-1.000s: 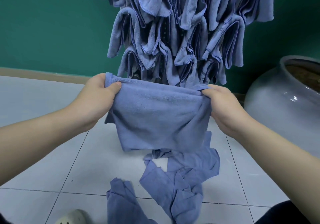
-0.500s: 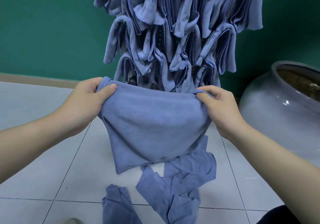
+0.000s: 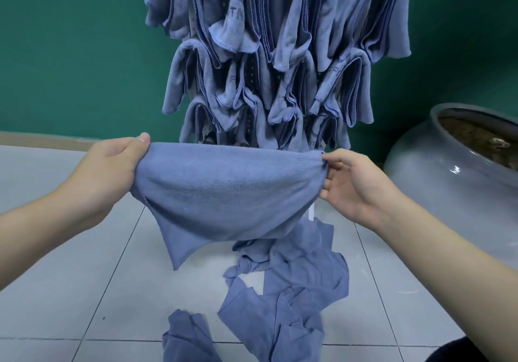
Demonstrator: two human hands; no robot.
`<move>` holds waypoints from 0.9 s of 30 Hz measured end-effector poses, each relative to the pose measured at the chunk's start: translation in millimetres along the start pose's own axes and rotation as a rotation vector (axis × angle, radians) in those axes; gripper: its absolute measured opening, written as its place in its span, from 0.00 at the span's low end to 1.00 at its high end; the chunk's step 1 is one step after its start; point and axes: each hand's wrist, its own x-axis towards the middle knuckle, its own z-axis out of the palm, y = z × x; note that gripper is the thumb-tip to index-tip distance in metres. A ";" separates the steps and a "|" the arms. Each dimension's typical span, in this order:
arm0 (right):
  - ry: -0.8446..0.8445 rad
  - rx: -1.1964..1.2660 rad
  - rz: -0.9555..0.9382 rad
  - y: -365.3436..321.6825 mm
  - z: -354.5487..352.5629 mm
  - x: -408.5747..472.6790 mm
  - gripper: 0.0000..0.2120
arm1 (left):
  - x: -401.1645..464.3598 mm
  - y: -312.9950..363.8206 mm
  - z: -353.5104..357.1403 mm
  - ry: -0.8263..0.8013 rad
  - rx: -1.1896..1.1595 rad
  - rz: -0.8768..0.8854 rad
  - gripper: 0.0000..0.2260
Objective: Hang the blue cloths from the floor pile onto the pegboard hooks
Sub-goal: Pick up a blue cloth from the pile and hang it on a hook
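Blue terry cloth, folded over on itself, hangs stretched between the two hands, its top fold taut and a loose corner drooping toward the floor. Left hand grips one end with thumb on top; right hand pinches the other end, its remaining fingers relaxed. To hang it well, I judge the fold should stay level and be carried up to a free hook, slipped on at its middle. Beyond it, hung cloths crowd the pegboard; the floor pile lies below on grey tiles, a glazed pot at right.
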 end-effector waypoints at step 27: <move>0.080 -0.049 -0.020 -4.2 -5.6 3.9 0.16 | 8.4 -14.1 5.2 -0.077 -0.194 -0.388 0.12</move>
